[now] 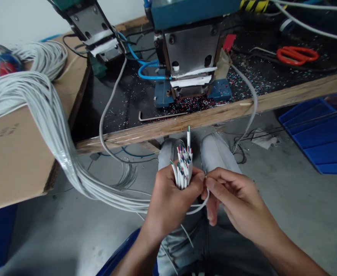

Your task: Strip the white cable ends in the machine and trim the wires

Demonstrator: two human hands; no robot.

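Note:
My left hand is closed round a bundle of white cables, whose cut ends point up and show small coloured wires. One cable end stands higher than the others. Just to the right, my right hand pinches a single cable near its tip, with its fingertips close to my left thumb. That cable bends down and back below my left hand. The long grey-white cable bunch runs from the left toward my left hand. The pinched tip itself is mostly hidden by the fingers.
A bench with a wooden front edge carries a press-like machine and a second one. A hex key, orange-handled scissors and coloured scraps lie on it. Cardboard is at left, a blue bin at right.

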